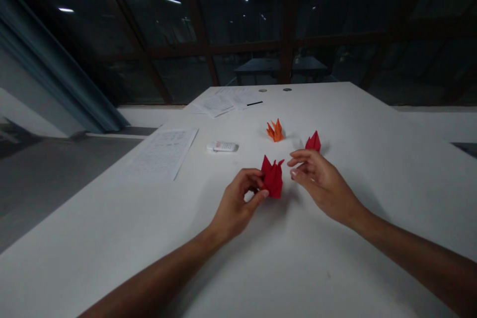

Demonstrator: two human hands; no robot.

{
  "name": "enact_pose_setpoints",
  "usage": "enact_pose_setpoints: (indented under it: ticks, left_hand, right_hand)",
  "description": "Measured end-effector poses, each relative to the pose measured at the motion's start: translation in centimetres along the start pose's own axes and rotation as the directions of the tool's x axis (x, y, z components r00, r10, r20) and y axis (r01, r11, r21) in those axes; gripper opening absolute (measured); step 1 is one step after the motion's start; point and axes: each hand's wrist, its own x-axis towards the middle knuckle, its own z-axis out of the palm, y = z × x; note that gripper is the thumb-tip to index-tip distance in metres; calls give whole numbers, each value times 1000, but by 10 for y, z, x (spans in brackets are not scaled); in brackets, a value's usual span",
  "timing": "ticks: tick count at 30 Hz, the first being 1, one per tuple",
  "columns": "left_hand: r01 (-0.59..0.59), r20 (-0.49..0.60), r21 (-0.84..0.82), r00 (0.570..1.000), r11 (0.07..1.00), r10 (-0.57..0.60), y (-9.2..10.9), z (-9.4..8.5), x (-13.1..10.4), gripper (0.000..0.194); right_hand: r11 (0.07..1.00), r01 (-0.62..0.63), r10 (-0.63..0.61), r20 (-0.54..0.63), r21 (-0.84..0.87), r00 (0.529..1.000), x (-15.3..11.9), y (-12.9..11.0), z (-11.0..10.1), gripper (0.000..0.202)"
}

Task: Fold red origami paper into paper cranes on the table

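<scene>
Pinching the red paper figure (273,179), left hand (238,206) grips; right hand (320,179) hovers open (empty); shaping next demands a steady two-finger hold

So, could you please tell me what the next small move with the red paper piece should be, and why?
Probably bring the right hand in to pinch the upper points of the red folded paper. The left hand holds it at its lower left edge between thumb and fingers, while the right hand's fingers hover open just beside it, not touching.
</scene>
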Motion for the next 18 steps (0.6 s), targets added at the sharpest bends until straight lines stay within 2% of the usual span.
enact_pose_setpoints:
  ticks: [1, 3, 6, 9, 12, 18]
  left_hand:
    - [-32, -38, 32, 999, 999, 34, 1, 1, -1, 32]
    - [-75, -67, 39, 995, 996, 78, 2, 2, -3, 35]
    - [-86, -6, 7, 996, 996, 86, 4, 3, -5, 39]
    - [-66, 73, -22, 995, 998, 68, 5, 5, -7, 42]
    - [-51, 104, -63, 993, 997, 58, 5, 5, -7, 42]
    - [-34, 124, -74, 991, 997, 43, 2, 5, -7, 43]
  right_hand:
    - [996, -45, 46, -13, 82, 999, -2, 5, 5, 33]
    - [975, -135, 121, 88, 178, 989, -6, 14, 14, 37]
    - [964, -155, 123, 156, 214, 980, -11, 16, 22, 28]
    - [977, -76, 56, 106, 198, 993, -9, 9, 18, 21]
    - [986, 0, -8, 45, 164, 999, -5, 3, 8, 19]
    - [991, 123, -128, 110, 49, 986, 0, -4, -6, 13]
